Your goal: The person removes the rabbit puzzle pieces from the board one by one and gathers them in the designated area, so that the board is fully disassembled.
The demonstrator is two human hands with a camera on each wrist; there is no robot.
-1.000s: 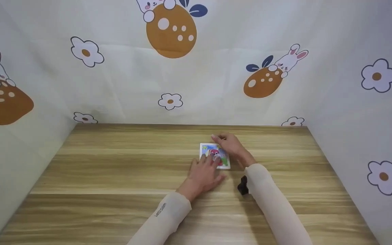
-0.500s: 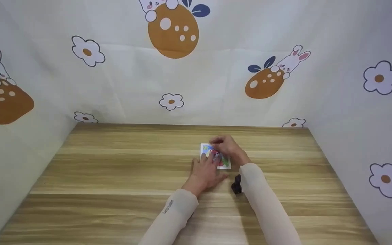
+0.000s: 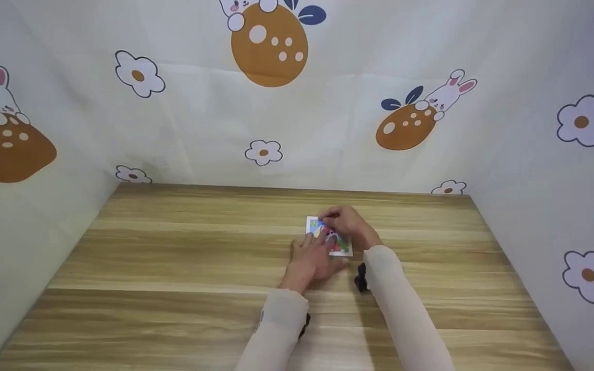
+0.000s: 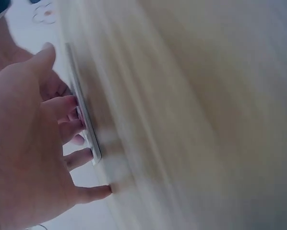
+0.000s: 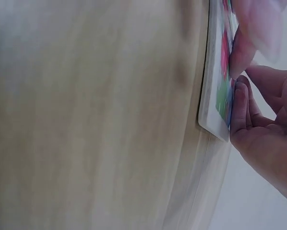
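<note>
A small flat square picture board (image 3: 344, 251) with a white border lies on the wooden table. Its print shows a red and white cartoon figure on blue and green. My left hand (image 3: 311, 259) rests on its near left part with spread fingers; in the left wrist view, the fingertips (image 4: 81, 158) touch the board while the little finger reaches the table. Over the far right part, my right hand (image 3: 349, 221) has curled fingers, thumb and fingertips close together at the surface. Whether it pinches anything is hidden. The right wrist view shows the board's thin edge (image 5: 208, 96).
The wooden table (image 3: 173, 257) extends around both arms. Behind and beside it hangs a pale cloth (image 3: 194, 118) printed with rabbits, orange fruit and flowers. A black device (image 3: 361, 278) sits at the right cuff.
My right hand has moved slightly left from the board's far right edge, bringing its curled fingers over the picture. My left hand stays on the board while its forearm swings right.
</note>
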